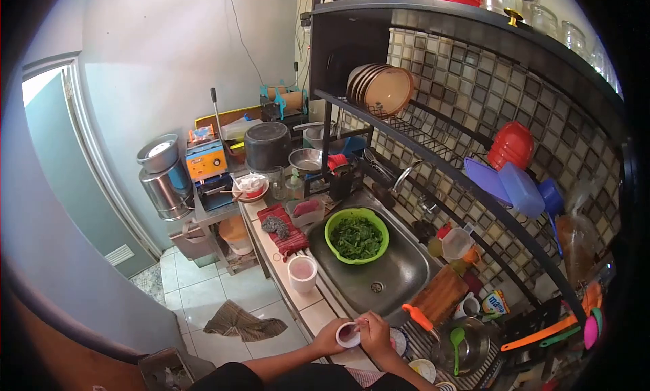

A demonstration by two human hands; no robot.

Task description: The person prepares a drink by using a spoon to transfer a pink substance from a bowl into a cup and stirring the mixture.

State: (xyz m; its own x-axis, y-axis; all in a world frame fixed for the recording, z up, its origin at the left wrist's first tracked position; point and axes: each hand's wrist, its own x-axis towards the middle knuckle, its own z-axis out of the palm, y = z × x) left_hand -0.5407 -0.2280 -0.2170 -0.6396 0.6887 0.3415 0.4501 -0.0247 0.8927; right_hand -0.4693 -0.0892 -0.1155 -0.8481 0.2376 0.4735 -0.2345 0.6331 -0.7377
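My left hand [328, 338] is wrapped round a small white cup [349, 345] at the counter's front edge. The cup's mouth is turned up toward me, and its inside looks pinkish brown. Right at its rim is my right hand [376, 333], fingers closed together; what they hold, if anything, is hidden. Beyond my hands, a larger white tub [302, 274] stands on the tiled counter [318, 316]. In the steel sink [406, 283], a bright green basin [330, 250] holds dark leafy greens [357, 237].
A red cloth [291, 236] with a grey scrubber [275, 226] lies left of the sink. On the right are a wooden board [437, 295], an orange-handled utensil [416, 316] and a steel bowl [467, 354] with a green spoon [457, 343]. A black dish rack [433, 130] overhangs the sink.
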